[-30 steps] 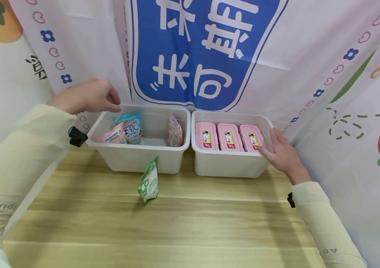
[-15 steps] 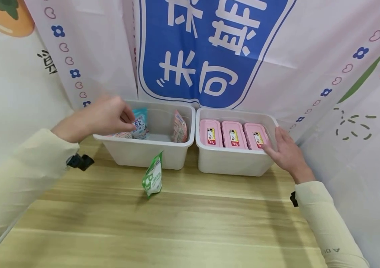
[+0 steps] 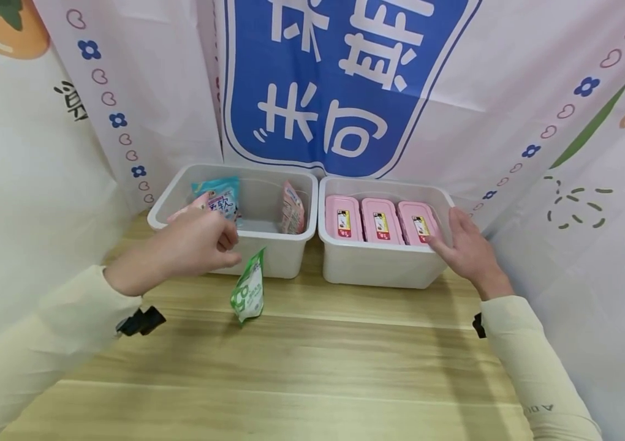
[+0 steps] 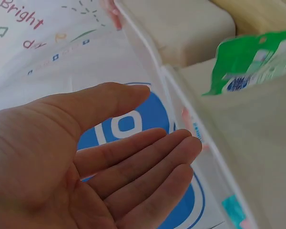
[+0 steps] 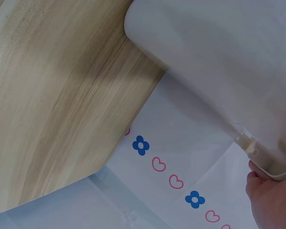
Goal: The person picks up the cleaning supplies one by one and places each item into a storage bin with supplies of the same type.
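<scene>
My left hand (image 3: 193, 244) hovers in front of the left bin, near a small green-and-white packet (image 3: 249, 288). In the left wrist view its fingers (image 4: 148, 171) are loosely bent, the thumb stands apart, and nothing is held. The green packet stands upright on the wooden table. My right hand (image 3: 469, 250) grips the front right corner of the right white plastic bin (image 3: 378, 268). The right wrist view shows its fingers (image 5: 255, 179) under the outer rim. Three pink lidded boxes (image 3: 381, 220) stand in that bin.
Beside it, the left white bin (image 3: 279, 258) holds a blue packet (image 3: 223, 195), a pink packet (image 3: 292, 209) at its right wall, and another pink packet partly behind my left hand. A printed curtain (image 3: 445, 79) hangs close behind both bins. The wooden table (image 3: 290, 367) extends in front.
My left hand has moved from above the left bin's back left side down and forward, toward the green packet. My right hand stays at the right bin's corner.
</scene>
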### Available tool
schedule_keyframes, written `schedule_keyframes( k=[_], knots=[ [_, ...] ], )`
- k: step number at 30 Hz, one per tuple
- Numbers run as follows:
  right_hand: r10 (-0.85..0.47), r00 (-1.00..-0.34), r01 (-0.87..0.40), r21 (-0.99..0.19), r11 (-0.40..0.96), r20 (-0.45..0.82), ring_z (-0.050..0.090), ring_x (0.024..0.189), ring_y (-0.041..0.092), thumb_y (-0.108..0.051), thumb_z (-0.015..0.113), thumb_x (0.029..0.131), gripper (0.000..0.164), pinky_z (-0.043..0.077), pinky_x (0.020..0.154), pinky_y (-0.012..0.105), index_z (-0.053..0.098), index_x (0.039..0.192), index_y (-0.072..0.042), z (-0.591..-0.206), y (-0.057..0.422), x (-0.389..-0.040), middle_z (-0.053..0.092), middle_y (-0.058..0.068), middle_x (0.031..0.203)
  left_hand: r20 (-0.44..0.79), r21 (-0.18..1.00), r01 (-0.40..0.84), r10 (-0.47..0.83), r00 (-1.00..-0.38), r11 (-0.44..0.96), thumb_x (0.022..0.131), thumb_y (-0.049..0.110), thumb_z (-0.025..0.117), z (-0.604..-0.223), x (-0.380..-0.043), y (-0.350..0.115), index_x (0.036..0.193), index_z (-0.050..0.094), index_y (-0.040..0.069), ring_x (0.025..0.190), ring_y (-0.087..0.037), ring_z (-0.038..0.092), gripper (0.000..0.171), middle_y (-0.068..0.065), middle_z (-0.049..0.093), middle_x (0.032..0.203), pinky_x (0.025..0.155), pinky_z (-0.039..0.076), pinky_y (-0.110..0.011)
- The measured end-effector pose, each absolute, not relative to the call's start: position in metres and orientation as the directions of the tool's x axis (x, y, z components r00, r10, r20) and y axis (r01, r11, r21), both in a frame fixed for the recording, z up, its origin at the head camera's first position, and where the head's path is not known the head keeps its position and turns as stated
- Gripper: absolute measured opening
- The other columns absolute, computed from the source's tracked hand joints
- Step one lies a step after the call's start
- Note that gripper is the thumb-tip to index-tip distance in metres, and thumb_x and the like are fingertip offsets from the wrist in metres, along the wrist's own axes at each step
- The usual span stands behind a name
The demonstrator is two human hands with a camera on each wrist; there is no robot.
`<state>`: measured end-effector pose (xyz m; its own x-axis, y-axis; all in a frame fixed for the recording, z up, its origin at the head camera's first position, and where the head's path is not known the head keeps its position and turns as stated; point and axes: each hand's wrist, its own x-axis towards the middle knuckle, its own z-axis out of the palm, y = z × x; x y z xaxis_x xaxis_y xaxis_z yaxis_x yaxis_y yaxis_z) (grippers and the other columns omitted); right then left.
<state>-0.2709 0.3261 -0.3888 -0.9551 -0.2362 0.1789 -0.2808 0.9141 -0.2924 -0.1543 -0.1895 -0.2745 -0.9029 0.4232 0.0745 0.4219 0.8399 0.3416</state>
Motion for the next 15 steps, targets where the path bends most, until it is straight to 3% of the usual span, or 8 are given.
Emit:
schedule_keyframes(
  k=[1, 4, 15],
  knots=[
    [-0.237, -0.955, -0.282, -0.292, 0.914, 0.180, 0.015, 0.161, 0.051, -0.056, 0.047, 0.106, 0.096, 0.021, 0.126, 0.073, 0.004, 0.167, 0.004, -0.389, 0.326, -0.271, 0.012, 0.032, 0.174, 0.071, 0.352, 0.419, 0.423, -0.903, 0.837, 0.087, 0.017, 0.083, -0.278, -0.153, -0.189, 0.095, 0.082, 0.003, 0.089, -0.021, 0.078, 0.016, -0.005, 0.082, 0.089, 0.118, 0.046, -0.057],
    [-0.239, -0.954, -0.284, -0.290, 0.914, 0.181, 0.016, 0.161, 0.052, -0.058, 0.046, 0.106, 0.096, 0.022, 0.125, 0.073, 0.005, 0.167, 0.005, -0.389, 0.326, -0.272, 0.012, 0.033, 0.173, 0.057, 0.373, 0.402, 0.412, -0.909, 0.836, 0.088, 0.016, 0.082, -0.287, -0.150, -0.188, 0.097, 0.081, 0.002, 0.089, -0.020, 0.077, 0.016, -0.005, 0.081, 0.090, 0.088, 0.064, -0.047],
    [-0.232, -0.956, -0.277, -0.289, 0.916, 0.180, 0.016, 0.160, 0.054, -0.059, 0.047, 0.105, 0.099, 0.021, 0.125, 0.074, 0.003, 0.167, 0.004, -0.389, 0.326, -0.270, 0.010, 0.032, 0.174, 0.047, 0.408, 0.363, 0.378, -0.925, 0.838, 0.088, 0.019, 0.084, -0.326, -0.143, -0.183, 0.091, 0.082, 0.007, 0.079, -0.011, 0.074, 0.012, 0.001, 0.080, 0.084, 0.075, 0.065, -0.035]
  ],
)
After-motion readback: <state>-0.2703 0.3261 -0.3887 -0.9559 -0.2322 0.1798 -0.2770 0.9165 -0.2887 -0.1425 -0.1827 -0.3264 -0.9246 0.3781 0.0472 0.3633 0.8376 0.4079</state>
